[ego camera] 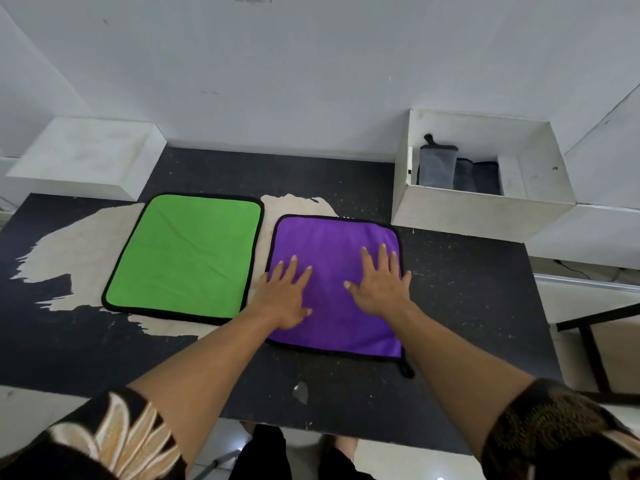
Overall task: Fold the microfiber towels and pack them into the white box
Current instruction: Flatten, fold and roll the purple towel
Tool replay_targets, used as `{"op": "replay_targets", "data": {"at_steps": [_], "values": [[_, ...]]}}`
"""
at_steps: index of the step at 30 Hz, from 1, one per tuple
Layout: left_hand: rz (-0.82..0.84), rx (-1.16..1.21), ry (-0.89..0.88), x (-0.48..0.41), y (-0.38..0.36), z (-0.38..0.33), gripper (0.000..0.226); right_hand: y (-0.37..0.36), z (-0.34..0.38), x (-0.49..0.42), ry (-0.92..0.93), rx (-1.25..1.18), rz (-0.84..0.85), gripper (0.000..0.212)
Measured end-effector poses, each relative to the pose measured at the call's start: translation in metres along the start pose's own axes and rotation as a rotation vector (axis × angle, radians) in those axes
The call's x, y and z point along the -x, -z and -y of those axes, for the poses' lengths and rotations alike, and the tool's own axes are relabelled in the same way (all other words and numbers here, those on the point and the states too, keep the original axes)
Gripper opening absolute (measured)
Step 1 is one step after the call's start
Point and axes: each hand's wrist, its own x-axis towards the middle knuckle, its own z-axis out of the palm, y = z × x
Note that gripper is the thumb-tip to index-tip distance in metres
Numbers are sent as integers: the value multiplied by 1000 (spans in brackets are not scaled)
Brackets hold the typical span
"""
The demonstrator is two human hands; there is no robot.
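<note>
Now pressing both hands flat on the purple towel [332, 244], spread out and unfolded on the dark table [467, 306], right of centre. Resting the left hand [287, 299] on the towel's left part, right at its left edge, with the fingers [292, 268] straight, splayed and released, gripping nothing. Laying the right hand [381, 285] on the right part, close to the right hem, its fingers [382, 258] likewise straight and fanned, touching the cloth without pinching it. Showing black trim all round the purple square and a small black loop [408, 370] sticking out at the near right corner. Looking left at a green towel [187, 258], also black-edged, lying flat and unfolded just beside the purple one, parted from it by a narrow gap, over a worn tan patch [69, 244] of the table. Looking to the far right at the white box [478, 213], open on top, standing near the wall and holding folded grey towels [438, 166] upright along its left side. Taking in a white block [86, 157] at the far left, and dark patterned sleeves [114, 434] at the bottom edge.
</note>
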Motion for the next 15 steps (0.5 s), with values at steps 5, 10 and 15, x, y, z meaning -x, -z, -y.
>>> {"op": "replay_targets", "data": {"at_steps": [5, 10, 15], "values": [[77, -147, 144, -4, 2, -1, 100, -4, -22, -13, -95, 122, 80, 105], [-120, -59, 8, -36, 31, 4, 94, 7, -21, -32, 13, 145, -62, 105], [-56, -109, -150, -69, 37, 2, 92, 12, -21, -52, 44, 150, 39, 89]]}}
